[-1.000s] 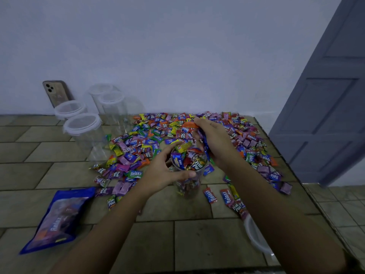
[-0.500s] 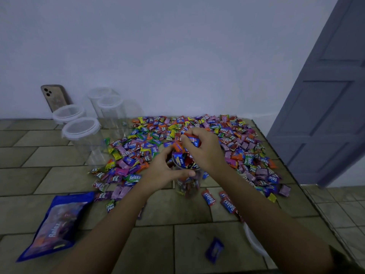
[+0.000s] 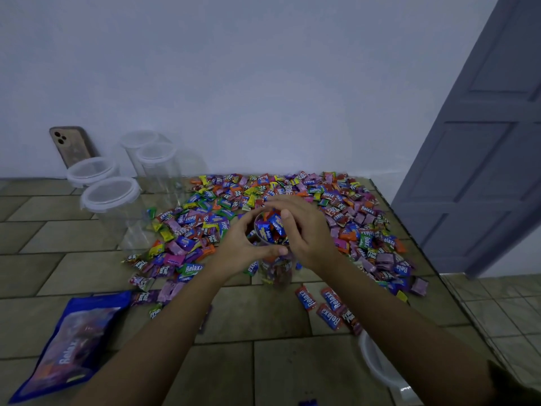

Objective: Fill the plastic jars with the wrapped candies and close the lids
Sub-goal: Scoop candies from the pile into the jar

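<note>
- Jar [image 3: 276, 273] stands on the tabletop [image 3: 263, 364] against the candies [image 3: 345, 206], nearly full.
- Left hand [image 3: 243, 250] wraps its fingers round the rim to steady it.
- Right hand [image 3: 307, 230] cups the mouth, likely funnelling candies in; whether its fingers pinch any, I cannot tell.

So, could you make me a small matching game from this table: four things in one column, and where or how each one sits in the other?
Things:
1. phone
2. blue bag
3. open jar
4. closed jars

Places or states:
A. gripped by the left hand, right hand cupped over its mouth
B. standing empty beside the candy pile
C. leaning against the wall
D. lying flat, near left

Pairs: 1-C, 2-D, 3-A, 4-B.
</note>
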